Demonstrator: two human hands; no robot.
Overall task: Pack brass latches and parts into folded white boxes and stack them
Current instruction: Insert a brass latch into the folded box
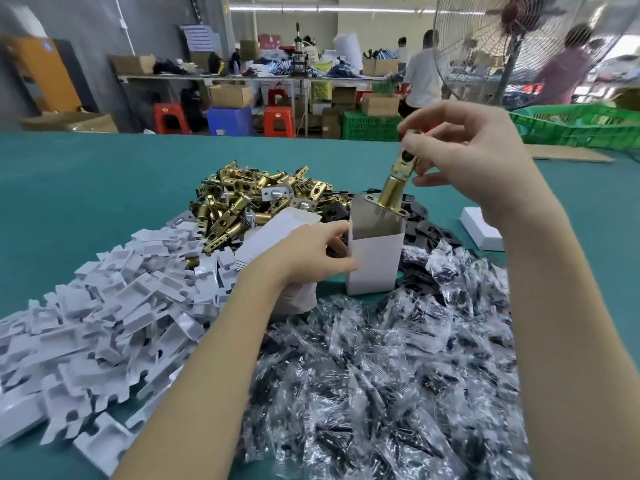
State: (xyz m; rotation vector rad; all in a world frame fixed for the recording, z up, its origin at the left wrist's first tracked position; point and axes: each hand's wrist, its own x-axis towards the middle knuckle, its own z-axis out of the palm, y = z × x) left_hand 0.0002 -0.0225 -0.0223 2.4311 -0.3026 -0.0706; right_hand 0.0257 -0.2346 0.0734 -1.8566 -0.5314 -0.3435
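An open white box stands upright on the teal table, and my left hand grips its left side. My right hand pinches the top end of a brass latch held tilted above the box, with its faceplate at the box's open mouth. Behind the box lies a pile of brass latches. A heap of flat white box blanks covers the left of the table. Clear bags of dark parts fill the front right, and loose black plates lie right of the box.
A closed white box lies at the right, beside my right forearm. A green crate and a cardboard sheet sit at the table's far right. A standing fan rises behind. People work at benches in the background.
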